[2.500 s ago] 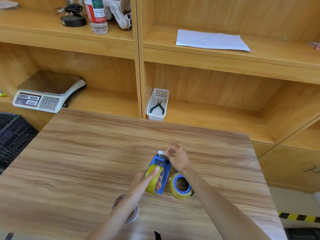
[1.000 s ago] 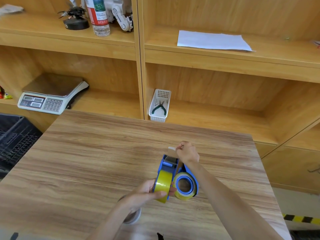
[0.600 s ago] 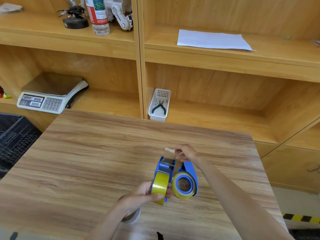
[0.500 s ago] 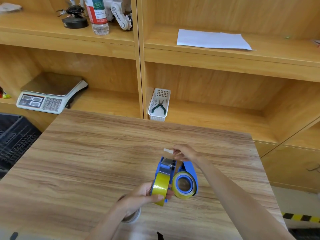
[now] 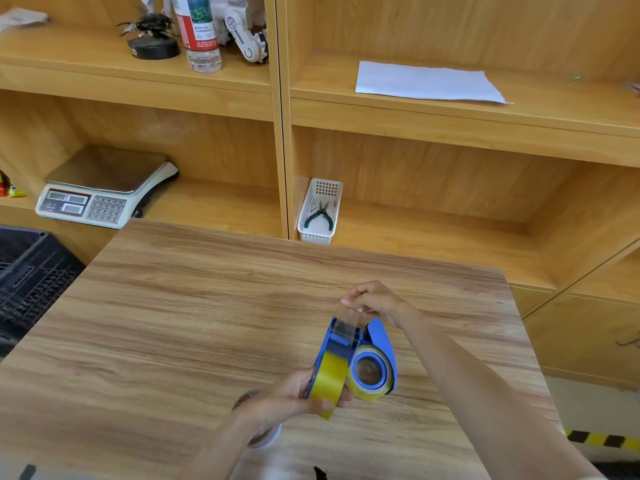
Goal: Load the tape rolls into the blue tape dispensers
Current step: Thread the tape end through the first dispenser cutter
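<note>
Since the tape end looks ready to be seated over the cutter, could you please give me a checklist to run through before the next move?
1. Roll seated in the held blue dispenser: ok; the yellow tape roll sits in its frame.
2. Dispenser secured: ok; the left hand grips it around the roll.
3. Tape end held: ok; the right hand pinches the clear tape strip above the dispenser's front.
4. Strip threaded under the roller: cannot tell.
5. Strip free of twists: cannot tell; too transparent.
6. Second dispenser loaded: ok; it rests on the table with a roll inside.
</note>
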A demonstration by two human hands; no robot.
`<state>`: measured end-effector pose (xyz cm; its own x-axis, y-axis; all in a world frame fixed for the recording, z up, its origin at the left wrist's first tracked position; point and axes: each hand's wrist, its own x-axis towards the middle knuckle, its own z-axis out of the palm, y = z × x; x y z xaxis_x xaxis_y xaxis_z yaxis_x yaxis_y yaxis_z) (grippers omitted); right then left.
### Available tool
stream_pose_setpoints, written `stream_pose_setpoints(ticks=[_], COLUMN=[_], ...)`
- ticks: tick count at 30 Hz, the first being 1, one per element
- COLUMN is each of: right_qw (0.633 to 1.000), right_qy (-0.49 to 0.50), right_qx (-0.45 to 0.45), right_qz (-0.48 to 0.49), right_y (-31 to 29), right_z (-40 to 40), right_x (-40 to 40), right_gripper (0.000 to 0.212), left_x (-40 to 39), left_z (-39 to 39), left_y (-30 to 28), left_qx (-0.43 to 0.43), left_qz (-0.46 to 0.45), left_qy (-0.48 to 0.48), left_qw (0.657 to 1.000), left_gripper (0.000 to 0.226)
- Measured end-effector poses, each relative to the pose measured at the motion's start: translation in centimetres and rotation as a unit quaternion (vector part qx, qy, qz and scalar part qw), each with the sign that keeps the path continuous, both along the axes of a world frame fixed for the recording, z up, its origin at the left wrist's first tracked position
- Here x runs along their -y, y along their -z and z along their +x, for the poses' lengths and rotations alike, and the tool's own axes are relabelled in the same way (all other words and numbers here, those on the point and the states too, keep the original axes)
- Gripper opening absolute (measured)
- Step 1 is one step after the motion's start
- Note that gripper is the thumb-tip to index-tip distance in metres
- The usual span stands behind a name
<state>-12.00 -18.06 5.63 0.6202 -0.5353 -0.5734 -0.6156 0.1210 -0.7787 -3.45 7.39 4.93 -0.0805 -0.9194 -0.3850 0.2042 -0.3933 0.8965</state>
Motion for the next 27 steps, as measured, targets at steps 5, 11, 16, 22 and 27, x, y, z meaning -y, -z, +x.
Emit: stream_pose_setpoints(ticks=[5,11,16,22,27], right_qw=[0.998,0.995,0.996,0.968,0.938], right_qy=[0.062,0.098,0.079,0.158,0.185], right_qx=[0.003,0.018,-0.003,-0.01,0.025], right_qz=[0.003,-0.011,0.038,0.193,0.292], right_y=[0.2,0.5,0.6,1.7,1.2], right_z=[0.7,0.8,-0.3,-0.9,-1.4], right_x=[-0.2,-0.8,-0.6,-1.1,-2.9], right_gripper=[0.026,0.006,0.017,0.023,0.028], left_x=[0.5,0.8,1.0,1.9,2.5], left_z=[0.1,0.5,0.5,0.7,0.7], left_y=[-0.2,-0.4,-0.2,0.4,0.1], left_qx=[0.006,-0.007,-0.044,-0.092,-0.102], left_qz=[-0.016,-0.036,-0.023,-0.042,-0.062], left_qy=[0.011,0.005,-0.031,-0.106,-0.164], left_qw=[1.0,0.999,0.998,0.989,0.979], left_gripper=[0.051,0.047,0.048,0.048,0.048])
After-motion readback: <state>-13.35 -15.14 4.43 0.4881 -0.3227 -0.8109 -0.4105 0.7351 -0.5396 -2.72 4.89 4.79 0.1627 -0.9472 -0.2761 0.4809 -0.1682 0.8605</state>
